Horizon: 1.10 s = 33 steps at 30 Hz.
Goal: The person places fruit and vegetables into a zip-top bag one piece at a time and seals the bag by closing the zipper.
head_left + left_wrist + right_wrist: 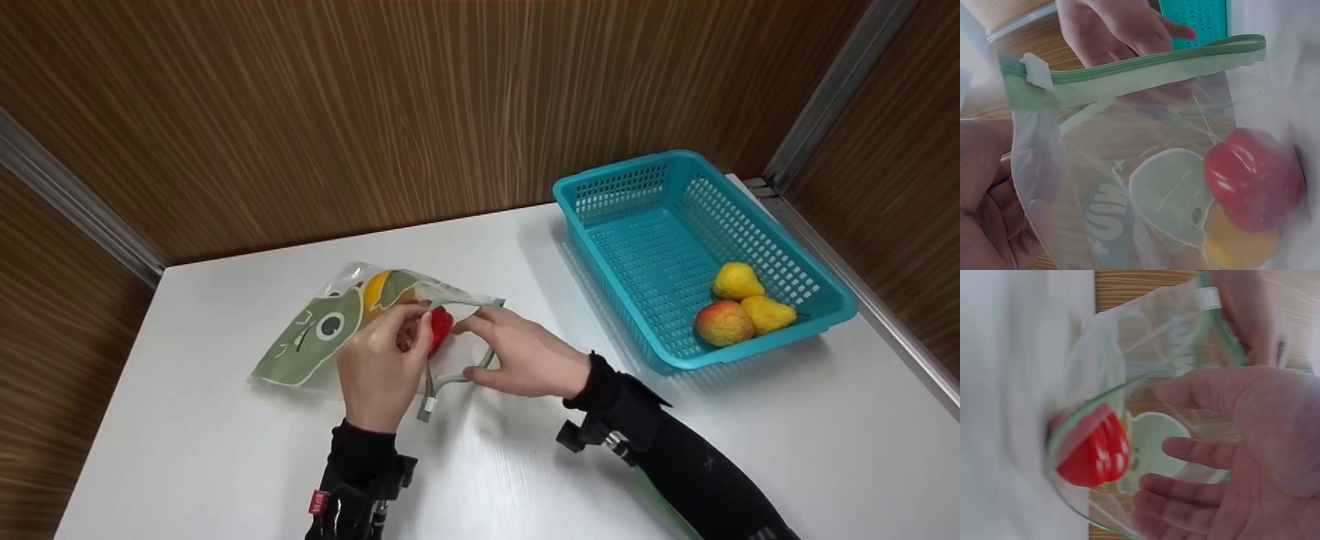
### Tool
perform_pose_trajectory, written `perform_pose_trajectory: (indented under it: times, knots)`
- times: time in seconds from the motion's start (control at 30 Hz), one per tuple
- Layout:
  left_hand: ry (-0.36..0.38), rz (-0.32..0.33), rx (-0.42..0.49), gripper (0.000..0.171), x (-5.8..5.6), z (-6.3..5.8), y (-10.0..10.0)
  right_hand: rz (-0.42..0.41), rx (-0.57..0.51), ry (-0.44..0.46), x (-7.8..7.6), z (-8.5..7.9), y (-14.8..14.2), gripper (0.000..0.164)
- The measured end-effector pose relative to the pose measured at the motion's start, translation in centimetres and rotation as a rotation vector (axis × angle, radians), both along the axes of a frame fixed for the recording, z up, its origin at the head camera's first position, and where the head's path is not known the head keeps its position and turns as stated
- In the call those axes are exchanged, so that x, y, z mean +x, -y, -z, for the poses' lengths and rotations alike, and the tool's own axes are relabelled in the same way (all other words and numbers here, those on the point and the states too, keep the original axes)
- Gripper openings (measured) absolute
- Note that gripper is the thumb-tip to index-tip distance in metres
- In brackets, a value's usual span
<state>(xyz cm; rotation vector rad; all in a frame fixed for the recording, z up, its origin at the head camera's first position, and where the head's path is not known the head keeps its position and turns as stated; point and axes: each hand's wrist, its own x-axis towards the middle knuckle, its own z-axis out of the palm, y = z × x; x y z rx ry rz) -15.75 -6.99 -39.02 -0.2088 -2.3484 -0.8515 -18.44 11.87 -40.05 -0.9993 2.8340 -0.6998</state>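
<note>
A clear zip bag with a green cartoon print, green trim and a white slider lies in front of me, its mouth spread apart towards the right. Inside it are a red bell pepper near the mouth and a round yellow-orange thing, partly hidden by the pepper. My left hand pinches the bag's side near the slider end. At the mouth, my right hand has its fingers loosely extended inside the opening, with nothing held between fingers and thumb.
To the right stands a turquoise plastic basket holding two yellow pears and a red-yellow mango-like fruit. A wood-grain panel rises behind the white table; more panels close off both sides.
</note>
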Motion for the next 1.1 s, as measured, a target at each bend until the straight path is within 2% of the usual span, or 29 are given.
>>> perform_pose_trajectory:
  times: [0.2,0.53,0.8,1.1]
  knots:
    - [0.019,-0.007,0.011,0.012,0.0,-0.1,0.1,0.042,-0.001,-0.053,1.3,-1.7,-2.7,0.042]
    - [0.021,-0.005,0.011,0.012,0.0,-0.2,0.2,0.176,-0.04,-0.076,2.3,-3.1,-7.5,0.041]
    - [-0.013,-0.005,0.015,0.011,-0.1,0.0,0.3,0.292,-0.051,-0.054,2.4,-3.2,-13.2,0.047]
    - [-0.009,-0.003,0.016,0.011,-0.1,0.0,0.2,0.434,-0.025,-0.066,2.1,-2.7,-18.4,0.051]
